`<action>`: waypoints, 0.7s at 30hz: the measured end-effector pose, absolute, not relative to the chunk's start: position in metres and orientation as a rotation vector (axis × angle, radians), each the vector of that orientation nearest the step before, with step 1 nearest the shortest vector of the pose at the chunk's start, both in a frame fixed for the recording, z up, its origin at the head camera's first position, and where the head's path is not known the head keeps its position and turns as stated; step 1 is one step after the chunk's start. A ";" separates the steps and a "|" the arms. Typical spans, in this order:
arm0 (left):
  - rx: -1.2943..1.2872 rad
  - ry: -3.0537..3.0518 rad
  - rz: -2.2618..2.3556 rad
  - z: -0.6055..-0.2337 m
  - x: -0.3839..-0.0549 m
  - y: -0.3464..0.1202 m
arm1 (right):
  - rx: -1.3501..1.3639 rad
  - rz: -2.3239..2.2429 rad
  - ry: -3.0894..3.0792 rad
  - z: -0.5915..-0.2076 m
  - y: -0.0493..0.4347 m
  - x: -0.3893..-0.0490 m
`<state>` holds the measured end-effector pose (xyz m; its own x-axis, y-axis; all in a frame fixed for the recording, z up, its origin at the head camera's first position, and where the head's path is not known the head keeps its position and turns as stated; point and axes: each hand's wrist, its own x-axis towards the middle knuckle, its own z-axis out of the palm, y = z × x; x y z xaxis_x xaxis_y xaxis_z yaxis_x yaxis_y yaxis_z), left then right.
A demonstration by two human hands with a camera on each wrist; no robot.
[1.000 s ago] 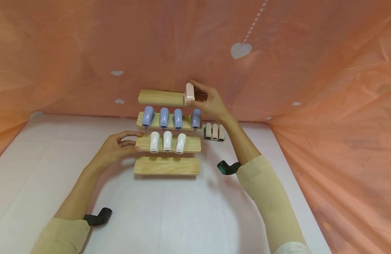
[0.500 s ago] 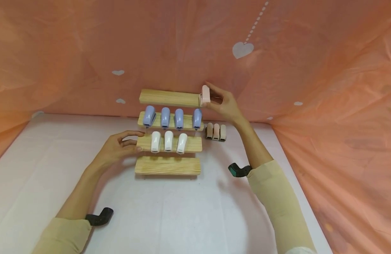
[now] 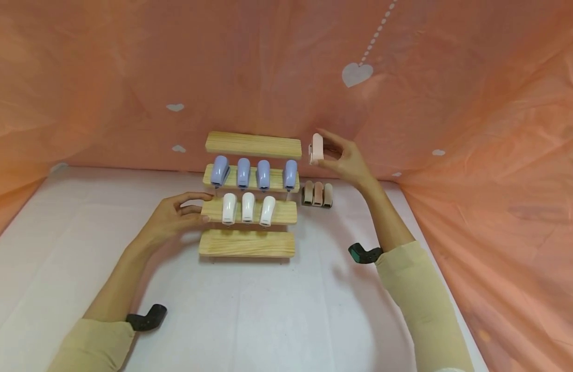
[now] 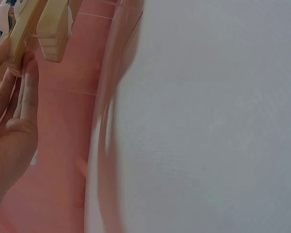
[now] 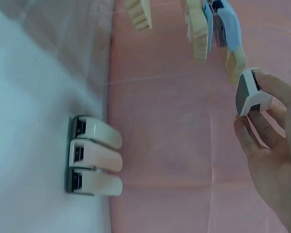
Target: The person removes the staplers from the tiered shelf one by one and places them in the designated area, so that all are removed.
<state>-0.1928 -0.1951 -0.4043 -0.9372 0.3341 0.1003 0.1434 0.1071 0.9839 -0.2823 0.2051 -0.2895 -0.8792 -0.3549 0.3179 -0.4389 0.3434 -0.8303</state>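
Note:
In the head view, my right hand (image 3: 349, 160) pinches a pale pink mini stapler (image 3: 316, 148) between thumb and fingers. It hangs in the air just right of the top wooden board (image 3: 253, 144), apart from it. The right wrist view shows the grey base of the held stapler (image 5: 247, 94). My left hand (image 3: 172, 217) grips the left end of a lower wooden board (image 3: 286, 212), thumb on one side and fingers on the other, as the left wrist view shows at the board's end (image 4: 20, 46). Three white staplers (image 3: 247, 207) stand on that board.
Several blue-violet staplers (image 3: 263, 174) stand on the second board. The lowest board (image 3: 247, 244) is bare. Three beige and pink staplers (image 3: 318, 194) stand side by side on the white table (image 3: 267, 310), right of the rack. Orange cloth with hearts (image 3: 267, 67) hangs behind.
My right hand has carried the pink stapler rightward from the right part of the top board to beyond its end. The left hand has kept its hold on the lower board.

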 end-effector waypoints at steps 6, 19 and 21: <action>0.463 2.223 1.941 -0.403 -0.191 -0.196 | 0.695 1.578 -2.606 -0.295 0.217 -0.280; 0.436 2.251 1.905 -0.401 -0.191 -0.195 | 0.586 1.565 -2.711 -0.304 0.235 -0.263; 0.427 2.258 1.896 -0.400 -0.191 -0.195 | 0.574 1.580 -2.714 -0.314 0.242 -0.268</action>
<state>-0.1908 -0.1946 -0.4000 -0.9460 0.3189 0.0585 0.1128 0.1547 0.9815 -0.2679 0.2420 -0.3137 -0.9341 -0.3306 0.1345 -0.2802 0.4460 -0.8501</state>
